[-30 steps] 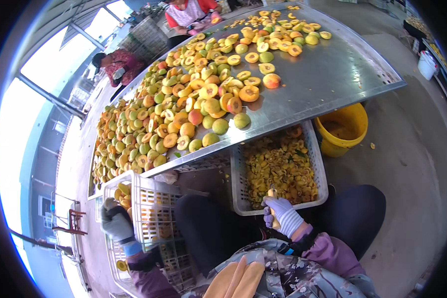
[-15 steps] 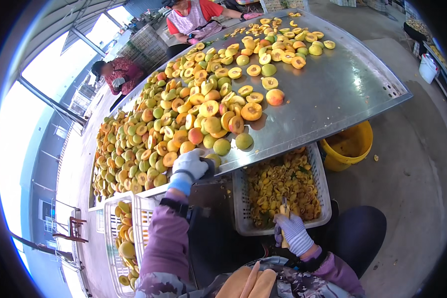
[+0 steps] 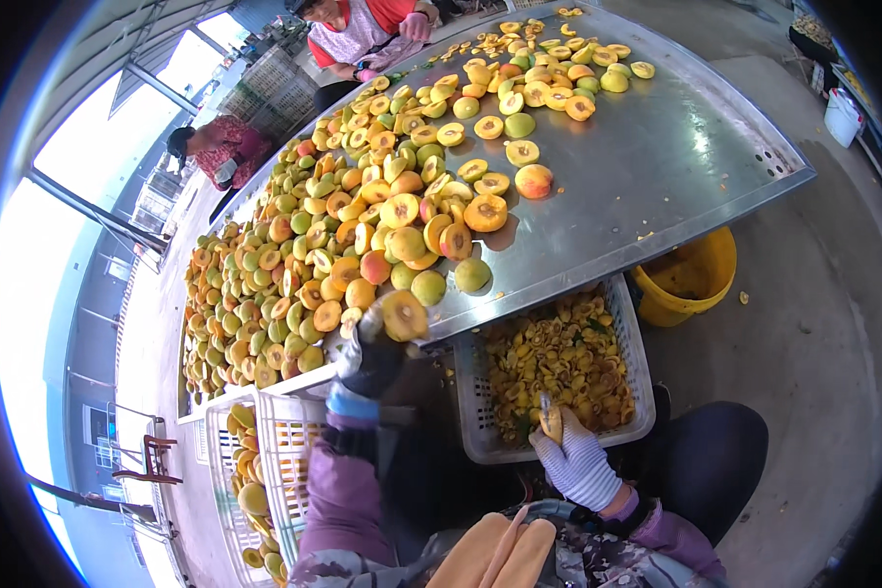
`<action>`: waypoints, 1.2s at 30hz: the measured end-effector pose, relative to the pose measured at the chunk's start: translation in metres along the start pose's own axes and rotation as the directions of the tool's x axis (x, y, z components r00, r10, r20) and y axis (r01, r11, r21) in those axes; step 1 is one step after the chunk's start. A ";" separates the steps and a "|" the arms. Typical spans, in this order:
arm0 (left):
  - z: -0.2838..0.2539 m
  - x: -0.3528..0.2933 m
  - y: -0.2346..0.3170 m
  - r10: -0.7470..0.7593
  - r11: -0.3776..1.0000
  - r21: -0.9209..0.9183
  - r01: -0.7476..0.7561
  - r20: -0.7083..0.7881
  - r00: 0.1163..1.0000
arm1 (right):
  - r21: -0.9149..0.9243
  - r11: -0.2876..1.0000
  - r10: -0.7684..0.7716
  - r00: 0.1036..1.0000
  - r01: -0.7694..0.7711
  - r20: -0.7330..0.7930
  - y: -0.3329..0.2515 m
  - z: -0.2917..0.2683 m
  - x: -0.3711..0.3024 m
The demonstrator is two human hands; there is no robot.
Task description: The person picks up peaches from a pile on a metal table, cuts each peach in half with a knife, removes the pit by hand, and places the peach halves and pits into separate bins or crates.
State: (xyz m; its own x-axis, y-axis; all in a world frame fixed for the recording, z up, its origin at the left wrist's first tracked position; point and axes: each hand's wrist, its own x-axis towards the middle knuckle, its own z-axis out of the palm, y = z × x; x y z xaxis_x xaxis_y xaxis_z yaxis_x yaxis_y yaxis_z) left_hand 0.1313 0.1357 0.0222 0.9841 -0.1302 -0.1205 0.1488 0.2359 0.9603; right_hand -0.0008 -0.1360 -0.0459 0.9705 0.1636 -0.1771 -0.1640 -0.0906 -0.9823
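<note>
My left hand [image 3: 370, 361], in a glove with a dark palm, is closed on a halved peach [image 3: 404, 317] at the table's near edge. The cut face with its brown centre is turned up toward me; motion blurs the fingers. Heaped beside it are many peach halves [image 3: 309, 260], yellow, green and red. My right hand [image 3: 578, 464], in a striped white glove, grips a small hand tool with a tan handle [image 3: 552, 422] and a short metal end. It is held over the near side of a white crate [image 3: 642, 387] of yellow fruit scraps [image 3: 559, 367].
The metal table [image 3: 617, 196] slopes away from me. At lower left stands a white crate [image 3: 294, 441] near peach halves [image 3: 253, 500]. A yellow bucket [image 3: 691, 294] is under the table's right side. Two co-workers [image 3: 363, 34] sit along the far and left sides; a white bucket [image 3: 841, 118] stands far right.
My left hand has drawn back from the table edge and turned, bringing a peach half into view. My right hand has tilted the tool and shifted slightly left. The far co-worker's pink-gloved hand has pulled in.
</note>
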 end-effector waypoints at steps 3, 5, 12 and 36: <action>0.040 -0.028 -0.026 0.081 0.956 0.281 -0.086 0.031 0.996 | -0.319 0.923 -0.226 0.974 0.214 -0.002 -0.019 0.005 -0.007; 0.059 -0.043 -0.039 -0.132 0.946 -0.294 0.140 0.046 0.990 | -0.373 0.899 -0.241 0.970 0.231 0.019 -0.029 0.010 -0.010; 0.091 -0.081 -0.061 -0.223 0.974 -0.030 0.226 0.074 0.972 | -0.624 0.707 -0.402 0.915 0.333 0.032 -0.029 0.016 -0.017; 0.136 -0.096 -0.052 0.081 0.968 0.234 -0.086 0.032 0.996 | -0.192 0.945 -0.219 0.950 0.264 0.224 -0.027 0.012 -0.031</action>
State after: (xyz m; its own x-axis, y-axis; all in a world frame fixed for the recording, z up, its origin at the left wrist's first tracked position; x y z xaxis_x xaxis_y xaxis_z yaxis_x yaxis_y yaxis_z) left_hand 0.0164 0.0052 0.0184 0.9893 -0.1419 -0.0341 0.0365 0.0141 0.9992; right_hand -0.0283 -0.1268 -0.0152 0.9179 0.3954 0.0335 0.1348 -0.2312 -0.9635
